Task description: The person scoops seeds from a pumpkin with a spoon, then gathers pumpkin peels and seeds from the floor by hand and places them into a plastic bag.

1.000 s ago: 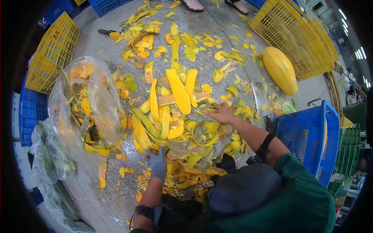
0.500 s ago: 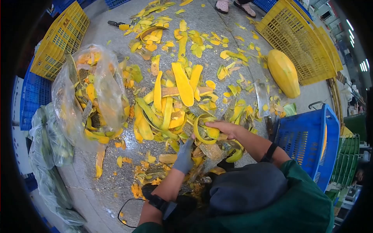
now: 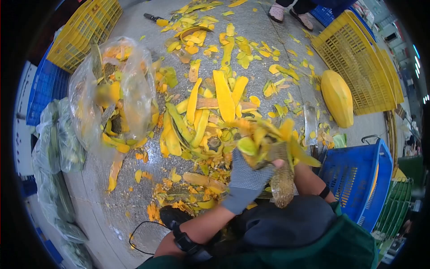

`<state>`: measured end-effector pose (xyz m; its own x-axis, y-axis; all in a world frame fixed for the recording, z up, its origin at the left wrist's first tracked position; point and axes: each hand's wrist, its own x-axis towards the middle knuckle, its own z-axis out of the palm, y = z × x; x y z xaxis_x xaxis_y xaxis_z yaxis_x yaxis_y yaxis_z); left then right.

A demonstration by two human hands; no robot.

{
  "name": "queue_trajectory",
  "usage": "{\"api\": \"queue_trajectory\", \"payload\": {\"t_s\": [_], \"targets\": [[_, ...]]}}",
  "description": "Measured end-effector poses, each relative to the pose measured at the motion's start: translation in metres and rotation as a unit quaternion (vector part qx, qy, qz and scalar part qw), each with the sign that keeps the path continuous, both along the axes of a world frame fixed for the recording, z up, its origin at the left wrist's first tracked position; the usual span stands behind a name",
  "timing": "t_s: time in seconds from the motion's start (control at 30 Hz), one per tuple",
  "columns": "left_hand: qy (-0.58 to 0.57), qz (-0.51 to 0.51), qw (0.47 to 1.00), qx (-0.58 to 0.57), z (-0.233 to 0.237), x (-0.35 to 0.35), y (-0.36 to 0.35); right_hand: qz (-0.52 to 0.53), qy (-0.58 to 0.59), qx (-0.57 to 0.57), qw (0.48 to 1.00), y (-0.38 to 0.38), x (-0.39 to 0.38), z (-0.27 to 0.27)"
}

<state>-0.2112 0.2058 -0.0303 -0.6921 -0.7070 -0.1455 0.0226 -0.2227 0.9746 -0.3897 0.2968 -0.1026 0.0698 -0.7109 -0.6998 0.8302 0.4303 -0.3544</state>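
Observation:
A loose bunch of yellow-green peels (image 3: 264,141), with rough brown strips hanging below, is raised off the floor between my two hands. My left hand (image 3: 249,177), in a grey glove, is closed on the bunch from the left. Of my right hand (image 3: 278,164) only a little shows at the lower right of the bunch. The peels cover most of its fingers, but it appears to grip them too. Beyond my hands, a heap of long yellow peels (image 3: 222,96) lies on the floor. A clear plastic bag (image 3: 141,85) with more peels stands to the left.
A cleaver (image 3: 310,123) lies at the right, near a peeled oblong yellow fruit (image 3: 337,98). A blue crate (image 3: 356,179) is close on my right. Yellow crates (image 3: 85,33) stand at both sides. Plastic-wrapped produce (image 3: 53,179) lies left. Another person's shoes (image 3: 301,19) show at the top.
Both hands have gathered peels from the near side of the heap and lifted them as one bunch toward me. My left hand has moved right, close to my right hand. The view has shifted slightly.

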Motion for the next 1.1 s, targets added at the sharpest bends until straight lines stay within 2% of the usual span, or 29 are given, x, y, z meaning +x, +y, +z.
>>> {"api": "queue_trajectory", "payload": {"t_s": [0.03,0.13,0.17,0.23,0.27,0.33,0.37,0.43,0.47,0.5,0.57,0.63,0.7,0.77,0.83,0.9,0.97,1.03,1.1], "targets": [[0.0,0.007,1.0,0.004,0.005,-0.005,0.007,-0.001,0.003,0.003,1.0,-0.025,-0.003,0.005],[-0.023,0.045,0.987,-0.15,0.017,-0.016,0.019,-0.009,0.019,0.008,1.0,-0.034,-0.01,0.026],[-0.021,0.049,0.988,-0.148,0.016,-0.017,0.018,-0.013,0.025,0.008,1.0,-0.026,-0.009,0.037],[-0.003,0.039,0.997,-0.067,0.013,-0.017,0.011,-0.021,0.035,0.0,0.999,-0.049,-0.01,0.047],[-0.004,0.048,0.996,-0.078,0.012,-0.017,0.006,-0.02,0.037,-0.012,0.999,-0.058,0.0,0.051],[0.041,0.029,0.996,0.073,0.011,-0.009,-0.008,-0.008,0.028,-0.048,0.998,-0.056,0.002,0.056],[0.035,0.047,0.997,0.055,0.012,-0.003,-0.023,0.001,0.022,-0.066,0.998,-0.065,0.002,0.058],[0.048,0.019,0.998,0.034,0.017,0.01,-0.047,0.011,0.013,-0.096,0.995,-0.091,0.008,0.064],[0.126,0.034,0.991,-0.007,0.02,0.017,-0.058,0.012,0.013,-0.107,0.994,-0.095,0.002,0.069],[0.126,0.039,0.991,-0.016,0.031,0.023,-0.075,0.01,0.014,-0.117,0.993,-0.109,0.009,0.077],[0.101,0.019,0.987,0.127,0.059,0.034,-0.114,-0.005,0.003,-0.11,0.994,-0.151,0.013,0.099],[0.096,0.021,0.992,0.082,0.095,0.049,-0.148,0.063,0.071,-0.142,0.985,-0.193,0.025,0.138],[0.135,0.03,0.989,0.058,0.123,0.065,-0.174,0.105,0.059,-0.167,0.979,-0.235,0.041,0.168],[0.152,0.047,0.985,0.064,0.145,0.089,-0.198,0.144,0.05,-0.192,0.969,-0.27,0.061,0.183],[0.1,0.043,0.994,0.021,0.159,0.115,-0.225,0.187,0.065,-0.195,0.961,-0.301,0.082,0.188],[0.101,0.046,0.994,0.021,0.148,0.142,-0.249,0.19,0.049,-0.18,0.964,-0.325,0.114,0.196],[0.123,0.099,0.987,0.038,0.128,0.165,-0.27,0.201,0.063,-0.206,0.955,-0.353,0.14,0.181],[0.135,0.129,0.981,0.049,0.092,0.184,-0.292,0.194,0.12,-0.173,0.958,-0.368,0.164,0.172],[0.18,0.117,0.953,0.212,0.062,0.197,-0.309,0.204,0.124,-0.159,0.958,-0.386,0.179,0.142]]}}
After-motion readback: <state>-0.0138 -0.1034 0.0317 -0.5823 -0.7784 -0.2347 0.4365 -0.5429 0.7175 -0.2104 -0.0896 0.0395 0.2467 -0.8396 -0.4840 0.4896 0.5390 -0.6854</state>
